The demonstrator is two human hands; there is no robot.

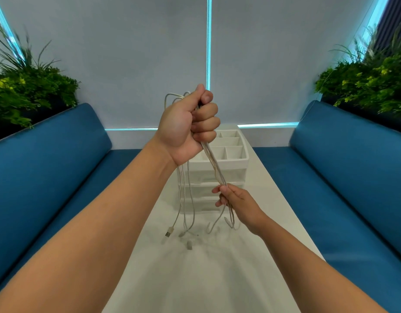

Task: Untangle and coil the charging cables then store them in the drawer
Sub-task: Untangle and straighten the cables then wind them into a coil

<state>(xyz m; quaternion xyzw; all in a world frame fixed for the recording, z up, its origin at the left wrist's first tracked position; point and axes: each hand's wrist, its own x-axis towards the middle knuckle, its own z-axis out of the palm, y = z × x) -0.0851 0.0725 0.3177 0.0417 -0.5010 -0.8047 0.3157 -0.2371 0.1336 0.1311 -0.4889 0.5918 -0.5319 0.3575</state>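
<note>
Gripped white charging cables (214,164) in raised left hand (188,125), pinched strands with right hand (234,203); best slid down slowly to free knots.

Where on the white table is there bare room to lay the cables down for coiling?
The near stretch of the white table, between both forearms and short of the dangling plugs, is bare. A narrow strip right of the white plastic drawer unit is free too. Directly before the unit it is crowded: the pale charging cables hang there from the left hand and right hand.
</note>
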